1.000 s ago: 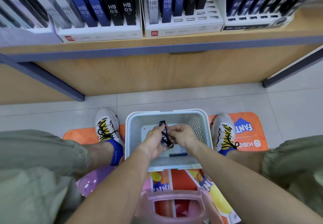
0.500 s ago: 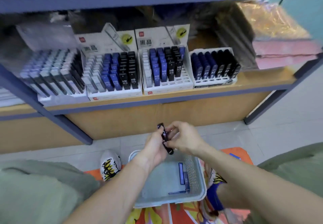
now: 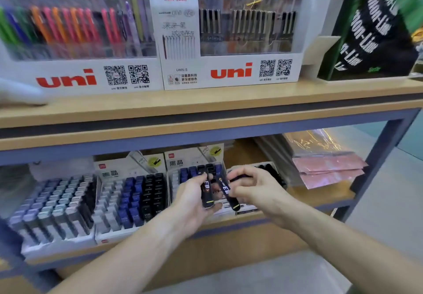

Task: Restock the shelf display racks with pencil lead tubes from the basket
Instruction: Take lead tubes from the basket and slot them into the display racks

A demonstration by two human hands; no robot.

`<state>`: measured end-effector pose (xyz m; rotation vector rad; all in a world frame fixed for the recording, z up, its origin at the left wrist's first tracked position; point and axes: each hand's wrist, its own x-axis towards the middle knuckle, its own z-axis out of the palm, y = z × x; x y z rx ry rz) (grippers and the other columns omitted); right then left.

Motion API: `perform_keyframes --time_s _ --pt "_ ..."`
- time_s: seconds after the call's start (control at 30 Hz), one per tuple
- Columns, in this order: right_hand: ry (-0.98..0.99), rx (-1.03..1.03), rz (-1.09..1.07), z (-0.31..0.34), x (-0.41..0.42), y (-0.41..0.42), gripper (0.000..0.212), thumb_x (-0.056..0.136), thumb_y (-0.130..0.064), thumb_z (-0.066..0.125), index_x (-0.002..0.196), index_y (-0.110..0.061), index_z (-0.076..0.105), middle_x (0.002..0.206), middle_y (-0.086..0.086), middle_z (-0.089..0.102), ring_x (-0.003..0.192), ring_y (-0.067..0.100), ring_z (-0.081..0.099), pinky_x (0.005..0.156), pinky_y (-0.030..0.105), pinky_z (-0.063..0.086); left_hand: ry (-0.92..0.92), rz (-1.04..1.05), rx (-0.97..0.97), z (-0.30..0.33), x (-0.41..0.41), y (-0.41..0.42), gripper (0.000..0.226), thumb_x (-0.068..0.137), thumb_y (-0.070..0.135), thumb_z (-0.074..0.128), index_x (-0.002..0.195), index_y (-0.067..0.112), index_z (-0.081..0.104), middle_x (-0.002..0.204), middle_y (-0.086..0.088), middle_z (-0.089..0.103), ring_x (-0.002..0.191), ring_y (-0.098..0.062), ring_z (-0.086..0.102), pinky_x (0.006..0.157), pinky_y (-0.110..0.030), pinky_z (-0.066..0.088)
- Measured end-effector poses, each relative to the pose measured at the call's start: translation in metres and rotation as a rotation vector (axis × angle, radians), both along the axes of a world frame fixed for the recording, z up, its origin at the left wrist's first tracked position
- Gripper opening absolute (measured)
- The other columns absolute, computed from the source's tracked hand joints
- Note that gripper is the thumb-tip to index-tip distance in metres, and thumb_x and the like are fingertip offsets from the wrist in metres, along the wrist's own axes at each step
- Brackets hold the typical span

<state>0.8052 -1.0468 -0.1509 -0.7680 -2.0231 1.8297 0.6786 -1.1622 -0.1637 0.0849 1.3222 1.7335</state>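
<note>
Pencil lead tubes: two slim black glossy plastic sticks, yellow band near lower end. Left hand pinches one, right hand other, before white display rack on lower wooden shelf.

Hands: you have raised both from the basket to the lower shelf's display racks.
Tubes: your left hand and right hand now each hold one black lead tube, separated.
Basket: gone from view.

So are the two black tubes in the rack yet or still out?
Out. The left hand and right hand each grip one black tube before the rack.
</note>
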Motion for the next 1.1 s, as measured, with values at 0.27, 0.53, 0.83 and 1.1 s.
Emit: perform_keyframes --time_s 0.27,0.53,0.83,1.1 --pt "0.061 -0.623 -0.018 -0.017 -0.006 0.03 0.039 0.091 0.005 0.061 0.124 -0.014 0.069 0.115 0.019 0.072 0.1 0.026 0.068 0.097 0.038 0.054 0.099 -0.118 0.073 -0.024 -0.006 0.018 0.019 0.099 0.019 0.054 0.112 0.008 0.062 0.062 0.002 0.037 0.048 -0.013 0.026 0.046 -0.027 0.022" --pt "0.019 -0.817 -0.094 -0.013 -0.008 0.052 0.035 0.087 -0.002 0.065 0.121 0.005 0.07 0.11 0.015 0.072 0.077 0.017 0.065 0.068 0.021 0.058 0.544 -0.245 0.07 -0.037 -0.013 0.031 0.02 0.091 0.018 0.077 0.11 0.023 0.076 0.068 -0.002 0.044 0.053 -0.014 0.034 0.049 -0.028 0.028" --pt "-0.104 -0.432 -0.205 -0.016 0.002 0.061 0.036 0.098 -0.028 0.062 0.097 0.005 0.075 0.081 0.017 0.071 0.061 0.015 0.061 0.058 0.023 0.055 0.312 -0.217 0.073 -0.046 0.008 0.051 0.022 0.095 0.019 0.072 0.11 0.004 0.071 0.059 0.006 0.04 0.049 -0.009 0.028 0.045 -0.022 0.029" --pt "0.081 -0.109 -0.38 -0.013 0.019 0.075 0.016 0.101 -0.008 0.056 0.099 -0.004 0.071 0.075 0.012 0.072 0.069 0.021 0.07 0.07 0.03 0.062 0.18 -0.245 0.087 -0.052 0.026 0.071 0.027 0.094 0.014 0.071 0.116 -0.001 0.067 0.049 0.013 0.047 0.049 -0.009 0.025 0.045 -0.022 0.026"
